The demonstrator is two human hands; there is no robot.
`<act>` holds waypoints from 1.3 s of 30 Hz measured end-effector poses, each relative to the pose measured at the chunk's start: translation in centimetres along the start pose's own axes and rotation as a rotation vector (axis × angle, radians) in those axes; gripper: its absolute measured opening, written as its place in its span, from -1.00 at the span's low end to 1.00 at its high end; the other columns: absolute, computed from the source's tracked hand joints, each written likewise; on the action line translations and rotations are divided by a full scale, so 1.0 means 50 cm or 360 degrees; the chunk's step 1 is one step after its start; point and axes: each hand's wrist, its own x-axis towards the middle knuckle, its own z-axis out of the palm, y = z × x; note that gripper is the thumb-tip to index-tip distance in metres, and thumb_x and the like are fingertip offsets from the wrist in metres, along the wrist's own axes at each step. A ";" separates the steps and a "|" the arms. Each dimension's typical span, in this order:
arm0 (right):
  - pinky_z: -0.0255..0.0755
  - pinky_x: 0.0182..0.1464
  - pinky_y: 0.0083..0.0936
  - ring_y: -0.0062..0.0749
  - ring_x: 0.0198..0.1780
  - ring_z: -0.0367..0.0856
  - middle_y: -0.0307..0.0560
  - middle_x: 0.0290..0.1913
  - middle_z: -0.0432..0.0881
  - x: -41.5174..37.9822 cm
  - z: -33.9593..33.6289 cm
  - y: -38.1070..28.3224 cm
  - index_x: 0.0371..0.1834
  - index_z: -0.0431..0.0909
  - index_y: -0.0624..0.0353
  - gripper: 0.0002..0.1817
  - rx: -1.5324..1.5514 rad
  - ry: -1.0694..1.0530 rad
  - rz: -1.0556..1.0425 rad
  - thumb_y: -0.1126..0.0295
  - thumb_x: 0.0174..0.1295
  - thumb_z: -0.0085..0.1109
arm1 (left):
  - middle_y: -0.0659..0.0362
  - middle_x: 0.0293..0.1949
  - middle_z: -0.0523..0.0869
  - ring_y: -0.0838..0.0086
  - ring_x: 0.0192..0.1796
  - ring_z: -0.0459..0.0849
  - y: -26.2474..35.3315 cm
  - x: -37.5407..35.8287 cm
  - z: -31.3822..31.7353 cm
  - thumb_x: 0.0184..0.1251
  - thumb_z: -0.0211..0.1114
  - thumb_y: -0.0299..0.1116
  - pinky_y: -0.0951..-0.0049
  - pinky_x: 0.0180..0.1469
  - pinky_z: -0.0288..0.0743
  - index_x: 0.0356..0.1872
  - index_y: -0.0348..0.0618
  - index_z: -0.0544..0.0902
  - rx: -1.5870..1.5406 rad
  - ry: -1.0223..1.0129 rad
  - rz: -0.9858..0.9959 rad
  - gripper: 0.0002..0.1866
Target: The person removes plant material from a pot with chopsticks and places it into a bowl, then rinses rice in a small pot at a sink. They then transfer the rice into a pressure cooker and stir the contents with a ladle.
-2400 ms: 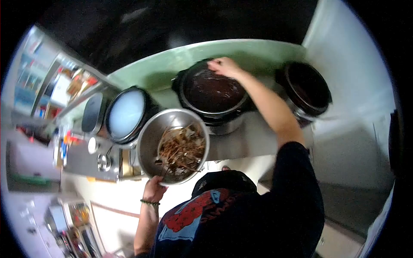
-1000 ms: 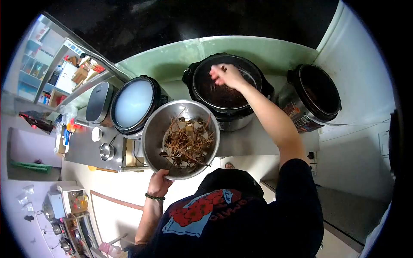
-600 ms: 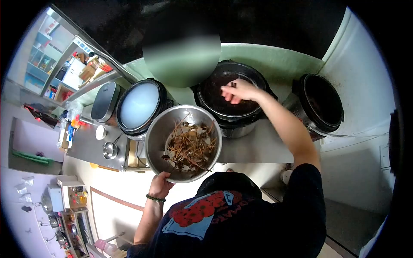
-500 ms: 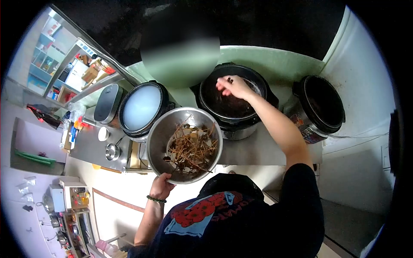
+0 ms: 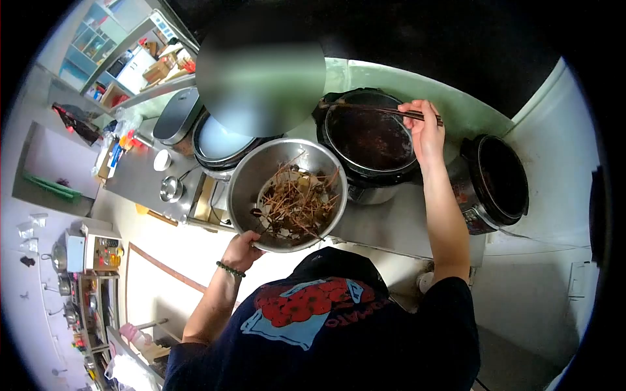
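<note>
My left hand, with a beaded bracelet at the wrist, grips the near-left rim of a steel mixing bowl. Thin brown twigs and dark dried bits lie in the bowl, with some pale pieces under them. My right hand is closed around a pair of dark chopsticks. They point left, held nearly level over the far side of an open electric cooker. Dark reddish-brown liquid shows inside this cooker. Whether the chopstick tips hold anything cannot be made out.
On the right stands another open dark cooker with a cord. A cooker with whitish contents is at left, partly behind a blurred disc. Beyond it, the steel counter carries a small pan and white bowl.
My right hand has moved from over the middle of the dark cooker to its right side, and the chopsticks now show clearly. The bowl stays in my left hand. The camera view has shifted.
</note>
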 end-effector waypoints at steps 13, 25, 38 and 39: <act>0.35 -0.53 -0.73 -0.59 -0.57 0.47 -0.18 -0.49 0.52 0.051 -0.028 -0.101 -0.41 0.47 0.27 -0.54 -0.1847 -0.0191 0.0551 0.02 0.15 -0.15 | 0.02 -0.21 0.49 0.37 -0.26 0.53 0.007 -0.016 0.027 0.09 -0.13 -0.53 0.46 -0.21 0.46 -0.15 -0.42 0.29 -0.0075 -0.0019 -0.0003 -0.73; 0.44 -0.45 -0.63 -0.51 -0.50 0.51 -0.11 -0.44 0.53 0.116 0.033 0.069 -0.39 0.47 0.28 -0.52 -0.1264 -0.1537 0.1278 0.00 0.15 -0.14 | -0.01 -0.21 0.49 0.35 -0.26 0.55 0.008 -0.020 0.027 0.06 -0.14 -0.55 0.42 -0.19 0.48 -0.13 -0.44 0.28 -0.0038 -0.0004 -0.0004 -0.70; 0.23 -0.39 -0.73 -0.56 -0.38 0.46 -0.09 -0.38 0.57 0.144 -0.050 0.097 -0.34 0.42 0.24 -0.71 -0.0621 -0.0035 0.0210 0.22 0.21 -0.18 | 0.01 -0.25 0.51 0.35 -0.25 0.54 -0.039 -0.020 0.034 0.09 -0.08 -0.52 0.39 -0.12 0.46 -0.23 -0.42 0.34 -0.0155 0.0179 0.0064 -0.78; 0.22 -0.39 -0.71 -0.52 -0.35 0.47 -0.05 -0.38 0.57 0.140 -0.067 0.099 -0.33 0.40 0.24 -0.74 -0.0361 0.0008 0.0202 0.25 0.21 -0.18 | 0.01 -0.25 0.51 0.35 -0.25 0.54 -0.048 -0.014 0.027 0.09 -0.08 -0.52 0.39 -0.12 0.46 -0.23 -0.42 0.34 -0.0182 0.0188 0.0067 -0.78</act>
